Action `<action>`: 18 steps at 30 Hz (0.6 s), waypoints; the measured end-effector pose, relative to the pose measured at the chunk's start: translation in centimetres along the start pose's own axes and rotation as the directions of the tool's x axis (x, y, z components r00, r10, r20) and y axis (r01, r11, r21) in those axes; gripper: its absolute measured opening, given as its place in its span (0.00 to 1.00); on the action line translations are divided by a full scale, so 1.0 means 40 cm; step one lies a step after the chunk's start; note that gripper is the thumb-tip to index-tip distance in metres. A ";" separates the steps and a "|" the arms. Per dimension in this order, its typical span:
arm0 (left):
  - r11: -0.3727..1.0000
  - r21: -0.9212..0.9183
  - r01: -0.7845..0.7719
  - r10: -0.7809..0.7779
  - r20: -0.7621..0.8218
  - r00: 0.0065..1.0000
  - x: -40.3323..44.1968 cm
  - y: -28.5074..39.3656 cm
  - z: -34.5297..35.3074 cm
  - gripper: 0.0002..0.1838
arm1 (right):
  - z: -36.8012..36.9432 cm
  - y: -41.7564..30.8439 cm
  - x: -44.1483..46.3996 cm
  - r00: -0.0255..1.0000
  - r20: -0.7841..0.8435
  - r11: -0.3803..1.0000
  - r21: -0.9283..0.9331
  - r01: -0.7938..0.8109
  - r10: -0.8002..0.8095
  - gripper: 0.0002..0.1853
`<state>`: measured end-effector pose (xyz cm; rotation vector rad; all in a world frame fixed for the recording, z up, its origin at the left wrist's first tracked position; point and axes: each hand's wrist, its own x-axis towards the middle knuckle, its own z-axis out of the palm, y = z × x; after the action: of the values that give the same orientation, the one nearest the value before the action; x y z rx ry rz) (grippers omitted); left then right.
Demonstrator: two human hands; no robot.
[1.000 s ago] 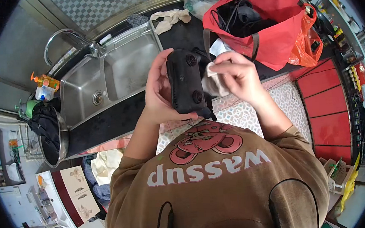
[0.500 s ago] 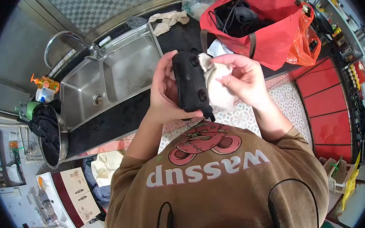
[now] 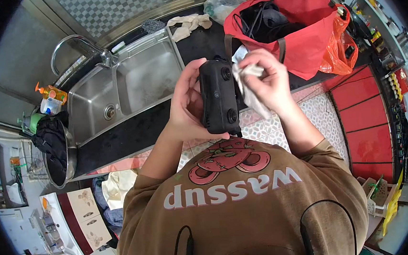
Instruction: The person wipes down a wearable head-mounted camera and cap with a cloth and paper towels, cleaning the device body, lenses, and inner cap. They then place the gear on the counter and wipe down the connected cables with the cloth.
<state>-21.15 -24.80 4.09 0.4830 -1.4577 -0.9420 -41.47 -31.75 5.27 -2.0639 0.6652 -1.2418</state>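
My left hand (image 3: 186,102) is wrapped around a black two-lens camera device (image 3: 217,97), gripping it from the left, with the thumb under its lower end. Its two round lenses face right. Beside it, my right hand (image 3: 273,81) pinches a white cloth (image 3: 253,98), whose loose end hangs down. The cloth is close to the device's lens side; whether they touch I cannot tell. Both hands are held above the floor, in front of my chest and near the counter edge.
A double-basin steel sink (image 3: 171,48) with a faucet (image 3: 75,38) is at the left. On the dark counter (image 3: 119,146) lie a crumpled cloth (image 3: 188,24) and a large red bag (image 3: 298,48) with dark items inside. A metal basin (image 3: 72,157) holds a black bag.
The camera device has shifted slightly right and toward me, and is turned a little. The cloth has come off the upper lens and is bunched more tightly in my right hand.
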 end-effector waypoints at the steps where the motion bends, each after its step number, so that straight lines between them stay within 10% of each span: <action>1: 1.000 -0.021 -0.006 0.006 0.010 1.000 0.002 0.000 0.001 0.72 | 0.001 -0.008 0.011 0.997 -0.083 0.997 0.072 0.013 -0.007 0.10; 4: 0.999 -0.036 -0.007 0.009 0.048 0.999 0.000 -0.017 -0.006 0.72 | -0.001 -0.039 0.040 0.966 -0.260 0.977 0.205 0.054 0.002 0.11; 11: 0.995 -0.104 -0.004 0.017 0.124 0.992 0.000 -0.011 -0.014 0.71 | -0.014 -0.023 0.058 0.827 0.043 0.818 -0.127 0.561 -0.561 0.16; 18: 0.989 -0.149 0.009 -0.006 0.019 1.000 0.008 -0.024 -0.025 0.70 | 0.045 -0.026 -0.064 0.865 0.056 0.867 0.008 0.499 -0.498 0.16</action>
<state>-20.45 -25.84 3.43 0.3702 -1.3910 -1.0557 -40.84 -28.81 3.92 -2.3528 0.0967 -1.4464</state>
